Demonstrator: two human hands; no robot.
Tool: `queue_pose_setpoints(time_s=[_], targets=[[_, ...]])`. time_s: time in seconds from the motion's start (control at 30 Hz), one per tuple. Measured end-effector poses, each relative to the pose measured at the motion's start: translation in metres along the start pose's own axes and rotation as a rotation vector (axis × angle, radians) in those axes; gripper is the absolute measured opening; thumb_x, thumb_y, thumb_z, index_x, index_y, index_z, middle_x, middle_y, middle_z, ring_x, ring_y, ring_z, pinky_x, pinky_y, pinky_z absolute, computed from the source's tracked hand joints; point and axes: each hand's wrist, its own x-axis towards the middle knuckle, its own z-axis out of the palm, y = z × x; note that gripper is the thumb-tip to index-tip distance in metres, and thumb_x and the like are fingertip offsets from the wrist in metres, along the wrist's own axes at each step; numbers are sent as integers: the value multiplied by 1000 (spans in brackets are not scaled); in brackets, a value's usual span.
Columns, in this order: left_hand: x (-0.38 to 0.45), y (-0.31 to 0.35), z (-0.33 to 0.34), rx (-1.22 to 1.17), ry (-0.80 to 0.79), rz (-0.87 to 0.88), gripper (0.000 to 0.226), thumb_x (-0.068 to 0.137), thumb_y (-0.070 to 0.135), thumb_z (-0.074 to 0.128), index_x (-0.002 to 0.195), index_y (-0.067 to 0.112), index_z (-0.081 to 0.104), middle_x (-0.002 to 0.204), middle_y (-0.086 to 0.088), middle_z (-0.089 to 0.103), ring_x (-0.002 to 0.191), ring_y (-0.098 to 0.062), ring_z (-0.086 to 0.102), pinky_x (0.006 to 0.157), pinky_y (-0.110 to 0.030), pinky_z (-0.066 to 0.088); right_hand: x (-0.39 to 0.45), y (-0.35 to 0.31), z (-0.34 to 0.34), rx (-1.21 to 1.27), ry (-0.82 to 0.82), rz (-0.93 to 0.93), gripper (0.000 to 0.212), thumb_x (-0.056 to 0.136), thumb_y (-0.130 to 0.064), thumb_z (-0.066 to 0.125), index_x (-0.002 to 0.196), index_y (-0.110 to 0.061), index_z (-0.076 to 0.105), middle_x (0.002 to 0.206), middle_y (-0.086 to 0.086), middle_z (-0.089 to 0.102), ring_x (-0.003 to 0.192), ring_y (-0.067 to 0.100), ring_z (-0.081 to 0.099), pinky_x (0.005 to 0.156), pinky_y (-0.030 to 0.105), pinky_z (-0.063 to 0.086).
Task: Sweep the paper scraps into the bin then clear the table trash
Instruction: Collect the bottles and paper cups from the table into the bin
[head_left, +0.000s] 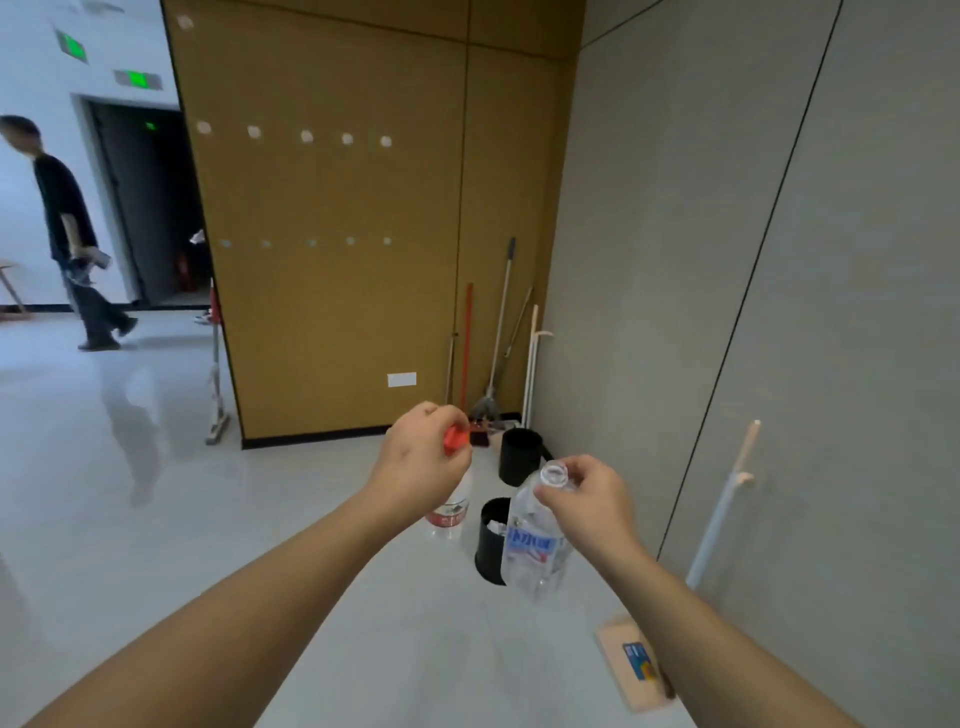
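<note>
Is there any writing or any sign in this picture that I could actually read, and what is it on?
No text here is legible.
Blue label on the clear uncapped plastic bottle in the right hand: lettering blurred.
Red label on the red-capped clear plastic bottle in the left hand: too blurred.
Two green exit signs on the white wall: glowing, unreadable.
Blue card on the floor: too small.

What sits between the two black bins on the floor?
Nothing in the head view: bare grey floor separates the far black bin from the near black bin, which holds white scraps.
</note>
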Motion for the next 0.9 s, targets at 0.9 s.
queue_pose_setpoints(time_s=[0.9], targets=[[377,-289,429,36,-461,-408,29,76,17,65,105,18,69,95,2,56,79,-9,50,60,-9,29,515,276,207,-282,-202,534,20,86,-22,70,96,-8,59,99,12,69,92,29,66,69,27,44]])
